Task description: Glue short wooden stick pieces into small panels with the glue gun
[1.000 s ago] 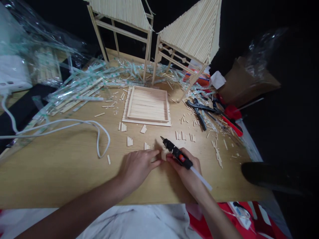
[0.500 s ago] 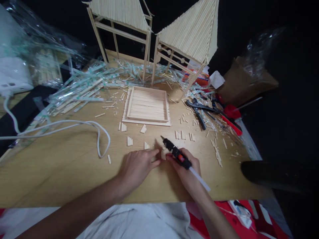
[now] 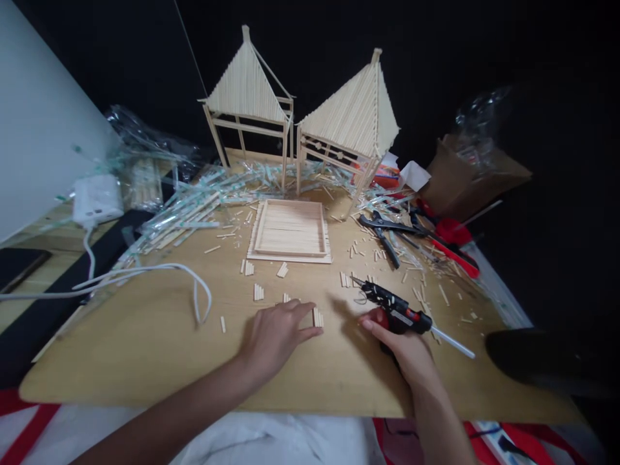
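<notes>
Left hand — thumb and finger pinching stick bundle on table; second bundle partly hidden behind. Right hand — wrapped round glue gun. Stick tray beyond; pliers-like tool rightward.

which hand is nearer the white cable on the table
The left hand. It is to the right of the white cable, fingers at a stick bundle; the right hand is farther right, holding the glue gun.
</notes>
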Tool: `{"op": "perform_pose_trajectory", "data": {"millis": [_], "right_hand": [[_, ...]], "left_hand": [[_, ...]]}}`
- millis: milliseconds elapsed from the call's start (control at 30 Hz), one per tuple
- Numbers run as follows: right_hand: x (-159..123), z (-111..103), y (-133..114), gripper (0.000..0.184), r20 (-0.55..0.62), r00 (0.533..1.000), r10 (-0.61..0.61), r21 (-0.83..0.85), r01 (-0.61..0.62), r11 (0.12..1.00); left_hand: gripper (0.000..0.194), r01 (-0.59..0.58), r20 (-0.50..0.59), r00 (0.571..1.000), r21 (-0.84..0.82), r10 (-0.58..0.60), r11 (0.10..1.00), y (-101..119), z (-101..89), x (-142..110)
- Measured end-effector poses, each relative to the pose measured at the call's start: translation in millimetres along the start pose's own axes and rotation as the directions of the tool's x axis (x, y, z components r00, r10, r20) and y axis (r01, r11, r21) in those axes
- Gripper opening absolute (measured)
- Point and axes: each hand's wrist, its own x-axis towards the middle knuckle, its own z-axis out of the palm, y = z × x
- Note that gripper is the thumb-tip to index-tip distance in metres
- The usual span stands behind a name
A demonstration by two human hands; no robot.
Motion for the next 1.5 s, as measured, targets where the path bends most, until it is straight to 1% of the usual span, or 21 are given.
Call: {"op": "perform_pose_trajectory", "data": {"millis": [67,167,333,500,667,767,900,1033,1300,1400,1500], "right_hand": [[0.2,1.7,-0.8,0.026,-0.005,1.0,-0.004,-0.05,0.004,0.999],[0.1,3.5,-3.7,0.027,0.004,0.999,-0.043,-0.069,0.043,0.997],[0.7,4.7,-6.2,0.027,0.014,0.996,-0.086,-0.096,0.087,0.992],[0.4,6.3,-9.7,0.025,0.03,0.994,-0.105,-0.045,0.107,0.993],[0.1,5.9,-8.4,0.026,0.03,0.992,-0.119,-0.047,0.12,0.992],[0.1,5.1,-7.2,0.025,0.017,0.993,-0.12,-0.062,0.121,0.991],[0.3,5.1,-9.0,0.025,0.011,0.987,-0.157,-0.061,0.158,0.986],[-0.3,5.3,-12.3,0.028,0.021,0.989,-0.149,-0.053,0.15,0.987],[-1.2,6.1,-10.5,0.028,0.03,0.991,-0.128,0.006,0.128,0.992],[-0.8,6.2,-9.5,0.028,0.039,0.991,-0.126,-0.011,0.127,0.992],[-0.3,6.2,-10.7,0.027,0.047,0.989,-0.141,-0.037,0.143,0.989]], "left_hand": [[0.037,-0.028,0.0,1.0,0.016,0.028,0.999,2.5,-3.9,1.5],[0.032,-0.061,0.016,0.998,0.059,0.06,0.996,6.8,-9.6,4.9],[0.026,-0.077,0.044,0.996,0.111,0.072,0.991,12.1,-13.2,8.8],[0.027,-0.1,0.044,0.995,0.131,0.095,0.986,11.7,-10.8,7.4],[0.031,-0.11,0.032,0.994,0.144,0.107,0.983,9.2,-7.4,5.8],[0.032,-0.1,0.016,0.995,0.157,0.098,0.983,10.1,-6.0,4.1],[0.032,-0.068,0.007,0.998,0.158,0.067,0.985,14.8,-5.0,-0.1],[0.034,-0.043,-0.018,0.999,0.188,0.047,0.981,17.5,-2.7,-1.7],[0.029,-0.048,-0.086,0.994,0.171,0.064,0.984,13.7,1.6,0.1],[0.028,-0.031,-0.129,0.99,0.154,0.052,0.988,12.8,-1.8,2.1],[0.025,-0.03,-0.18,0.982,0.12,0.052,0.992,8.9,-10.8,7.9]]}}
